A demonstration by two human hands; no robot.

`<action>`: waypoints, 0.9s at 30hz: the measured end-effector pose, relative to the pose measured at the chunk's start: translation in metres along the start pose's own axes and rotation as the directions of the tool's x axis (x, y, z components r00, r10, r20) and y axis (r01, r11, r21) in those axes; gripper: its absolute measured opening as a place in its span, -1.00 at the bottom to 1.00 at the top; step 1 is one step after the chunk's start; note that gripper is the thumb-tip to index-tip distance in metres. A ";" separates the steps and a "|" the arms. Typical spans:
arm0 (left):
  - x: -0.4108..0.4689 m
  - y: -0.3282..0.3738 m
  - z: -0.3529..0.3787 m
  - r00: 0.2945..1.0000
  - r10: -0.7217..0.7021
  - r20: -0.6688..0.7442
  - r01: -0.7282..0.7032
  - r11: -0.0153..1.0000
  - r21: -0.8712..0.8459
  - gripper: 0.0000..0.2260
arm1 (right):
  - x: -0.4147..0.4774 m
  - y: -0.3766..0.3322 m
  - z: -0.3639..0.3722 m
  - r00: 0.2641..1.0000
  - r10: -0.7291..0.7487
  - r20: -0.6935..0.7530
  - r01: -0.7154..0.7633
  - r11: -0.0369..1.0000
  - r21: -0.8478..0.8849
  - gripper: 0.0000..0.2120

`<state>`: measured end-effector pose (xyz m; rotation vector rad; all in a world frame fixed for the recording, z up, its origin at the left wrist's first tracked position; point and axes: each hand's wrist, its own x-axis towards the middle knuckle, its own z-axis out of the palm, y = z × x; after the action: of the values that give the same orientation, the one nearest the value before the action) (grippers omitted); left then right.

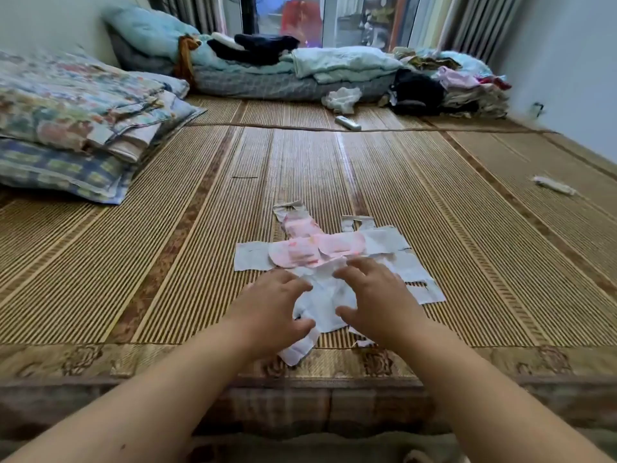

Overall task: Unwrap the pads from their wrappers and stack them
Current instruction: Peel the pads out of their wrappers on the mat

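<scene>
On the bamboo mat point(434, 228) near its front edge lies a spread of opened white wrappers point(253, 259) with pink-printed pads point(317, 250) laid across them. A white unwrapped pad point(325, 295) lies closest to me, partly under my hands. My left hand point(270, 312) hovers over its left side with fingers apart and curled. My right hand point(374, 295) is over its right side, fingers spread. Neither hand clearly grips anything. Small torn strips point(357, 222) lie just behind the pile.
Folded floral quilts and a pillow point(76, 128) sit at the left. Bedding and piled clothes point(300, 71) line the far end by the window. A remote point(348, 123) and a rolled white item point(554, 186) lie on the mat.
</scene>
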<state>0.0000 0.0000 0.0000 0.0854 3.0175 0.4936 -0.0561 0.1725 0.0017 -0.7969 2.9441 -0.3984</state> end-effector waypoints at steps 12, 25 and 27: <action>0.020 -0.005 0.023 0.988 -0.046 0.150 0.025 0.990 0.140 -0.51 | 0.025 0.012 0.028 0.985 -0.111 0.130 0.116 0.993 -0.029 -0.73; 0.016 -0.013 0.009 0.992 0.011 -0.125 -0.039 0.974 -0.225 -0.94 | 0.010 0.005 0.027 0.987 -0.054 0.150 0.063 0.996 -0.058 -0.51; 0.016 -0.015 0.005 0.986 -0.013 -0.167 -0.043 0.944 -0.326 -0.91 | 0.011 0.005 0.029 0.999 -0.028 0.047 0.030 0.999 -0.040 -0.60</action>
<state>-0.0163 -0.0113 -0.0101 0.0469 3.0426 1.0481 -0.0641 0.1649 -0.0276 -0.8429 2.9097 -0.3185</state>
